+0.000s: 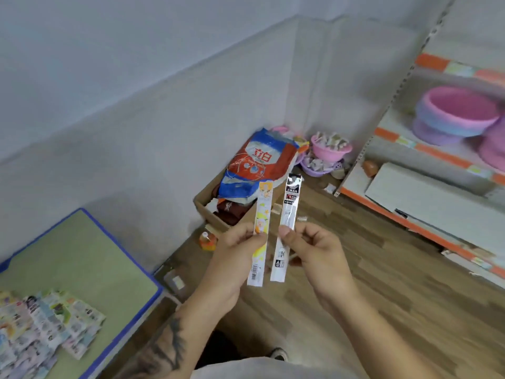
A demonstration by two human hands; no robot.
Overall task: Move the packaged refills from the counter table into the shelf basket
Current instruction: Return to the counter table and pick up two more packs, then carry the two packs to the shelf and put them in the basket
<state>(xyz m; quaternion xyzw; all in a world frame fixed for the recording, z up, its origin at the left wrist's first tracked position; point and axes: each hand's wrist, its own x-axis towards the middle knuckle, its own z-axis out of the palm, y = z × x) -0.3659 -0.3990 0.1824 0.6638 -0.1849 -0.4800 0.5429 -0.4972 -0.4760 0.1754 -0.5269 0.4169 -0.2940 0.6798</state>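
Yellow-printed slim refill packet (259, 233) pinched in left hand (235, 253); black-topped clear refill packet (285, 228) pinched in right hand (314, 250).
More packets (41, 324) lie blurred at the green counter table's (82, 258) lower-left edge, cut off by the frame.

This is a small shop. Metal shelves (426, 170) on the right carry orange price strips (437, 155) and stacked plastic basins (456, 113). Packaged goods (43, 326) lie piled on the near left table (90, 258).
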